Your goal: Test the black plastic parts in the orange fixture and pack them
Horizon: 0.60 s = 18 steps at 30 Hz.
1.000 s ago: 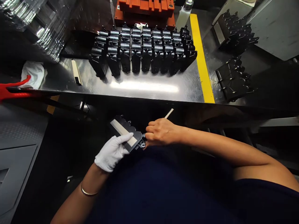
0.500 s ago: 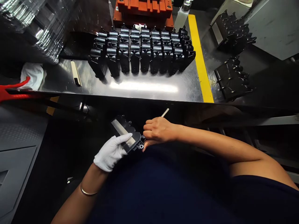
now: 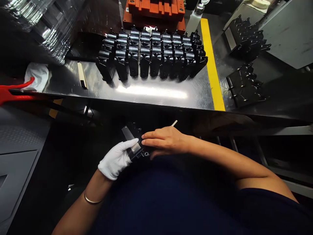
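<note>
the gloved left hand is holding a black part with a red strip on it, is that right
Not quite: the strip is silvery grey, not red, as the head view shows. The gloved left hand is indeed holding the black part.

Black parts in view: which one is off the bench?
The black part gripped by the gloved left hand, below the bench edge; the other black parts sit on the bench.
</note>
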### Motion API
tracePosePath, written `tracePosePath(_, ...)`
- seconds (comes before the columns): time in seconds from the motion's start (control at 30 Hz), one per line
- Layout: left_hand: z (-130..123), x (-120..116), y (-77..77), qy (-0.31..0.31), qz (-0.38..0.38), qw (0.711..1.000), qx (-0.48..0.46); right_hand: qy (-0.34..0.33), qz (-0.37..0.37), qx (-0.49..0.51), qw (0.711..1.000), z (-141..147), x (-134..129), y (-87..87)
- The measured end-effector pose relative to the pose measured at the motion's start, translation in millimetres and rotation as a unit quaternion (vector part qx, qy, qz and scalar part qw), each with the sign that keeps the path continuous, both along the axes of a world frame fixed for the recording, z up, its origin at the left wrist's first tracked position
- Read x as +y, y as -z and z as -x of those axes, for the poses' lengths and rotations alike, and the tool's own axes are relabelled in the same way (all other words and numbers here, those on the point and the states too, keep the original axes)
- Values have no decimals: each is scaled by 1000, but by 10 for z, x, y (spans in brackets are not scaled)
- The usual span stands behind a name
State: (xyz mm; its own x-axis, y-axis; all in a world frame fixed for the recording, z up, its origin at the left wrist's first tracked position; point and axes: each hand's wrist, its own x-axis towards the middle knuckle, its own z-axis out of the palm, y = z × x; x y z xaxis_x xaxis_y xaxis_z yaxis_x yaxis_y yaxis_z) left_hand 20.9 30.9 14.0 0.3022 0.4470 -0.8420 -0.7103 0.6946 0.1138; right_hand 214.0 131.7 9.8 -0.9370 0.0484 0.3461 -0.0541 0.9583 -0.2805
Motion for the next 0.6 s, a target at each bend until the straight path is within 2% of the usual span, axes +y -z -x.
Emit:
tracePosePath(0.1,33,-51,-10,40,-100,992,63,-14,48,44,998,13,-23,-2)
tracePosePath(0.2,68,-149,-32,30,-149,976,154,79,152,103,980,71,-59,50)
tracePosePath(0.23,68,-179,-29,23,-174,962,207,117,187,124,968,100,-84,74)
tracePosePath(0.27,62,-202,-19,21,-206,939,275,154,218,144,953,131,-116,99)
tracePosePath(0.33,38,-218,18,35,-262,872,412,219,276,171,920,185,-186,145)
tracePosePath(0.4,15,-200,58,64,-275,814,508,242,359,152,889,209,-236,174)
tracePosePath(0.5,9,-153,85,84,-258,798,539,225,475,74,847,174,-233,175)
tracePosePath(0.53,10,-142,84,93,-262,798,535,223,481,63,845,152,-216,165)
tracePosePath(0.6,8,-131,78,120,-274,804,514,218,448,67,864,108,-180,131)
